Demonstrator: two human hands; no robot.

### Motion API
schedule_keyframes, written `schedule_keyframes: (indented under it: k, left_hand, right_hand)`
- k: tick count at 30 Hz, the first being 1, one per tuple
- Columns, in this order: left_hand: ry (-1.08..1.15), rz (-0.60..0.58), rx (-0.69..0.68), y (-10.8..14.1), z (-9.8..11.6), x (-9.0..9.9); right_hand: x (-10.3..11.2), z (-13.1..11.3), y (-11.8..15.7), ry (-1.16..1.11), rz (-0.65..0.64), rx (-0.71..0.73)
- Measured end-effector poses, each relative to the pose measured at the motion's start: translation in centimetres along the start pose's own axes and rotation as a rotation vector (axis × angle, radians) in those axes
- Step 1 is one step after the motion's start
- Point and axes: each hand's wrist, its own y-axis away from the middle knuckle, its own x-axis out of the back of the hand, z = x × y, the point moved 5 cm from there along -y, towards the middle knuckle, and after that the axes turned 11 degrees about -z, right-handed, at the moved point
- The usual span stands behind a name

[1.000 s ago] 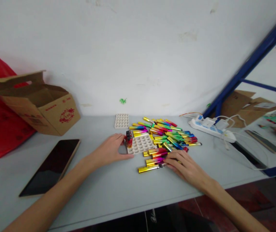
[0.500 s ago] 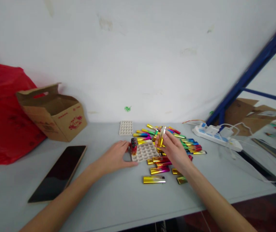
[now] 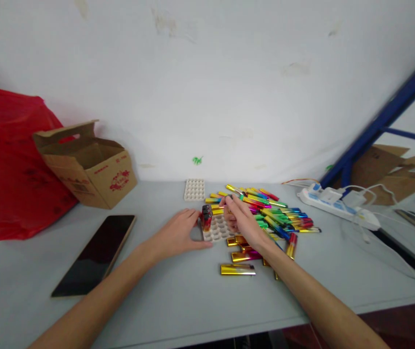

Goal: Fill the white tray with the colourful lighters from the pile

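My left hand (image 3: 180,232) holds the near left corner of a white tray (image 3: 213,236) with rows of round holes, its thumb along the front edge and its fingertips at the left side. A few red-and-gold lighters (image 3: 206,218) with black tops stand upright in the tray's left holes. Over the tray's right part, my right hand (image 3: 242,220) is closed on a lighter (image 3: 230,196); only its dark end shows past the fingers. Many shiny coloured lighters (image 3: 276,218) lie in a loose pile to the right, and a gold-and-silver lighter (image 3: 237,269) lies in front.
Behind stands a second white holed tray (image 3: 195,189) near the wall. At left are a dark tablet or phone (image 3: 94,254), an open cardboard box (image 3: 102,174) and a red bag (image 3: 14,165). A power strip (image 3: 338,208) with plugs and cables lies at right.
My right hand has moved left and turned over with its lighter, now over the tray, hiding most of the lighter. The left hand stays at the tray. The view has shifted slightly.
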Motion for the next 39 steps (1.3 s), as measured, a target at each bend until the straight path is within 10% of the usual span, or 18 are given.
schedule_keyframes:
  k: [19,29,39]
  left_hand:
    - [0.013,-0.012,-0.002,-0.2,-0.4,0.1]
    - [0.014,-0.008,-0.013,-0.2,-0.3,0.0]
    - [0.011,-0.016,-0.013,-0.2,-0.1,0.0]
  right_hand:
    - [-0.5,0.6,0.4,0.028,0.032,0.04]
    - [-1.5,-1.6,2.1,0.936,0.016,0.489]
    - [-1.0,-1.9,2.0,0.828,-0.032,0.38]
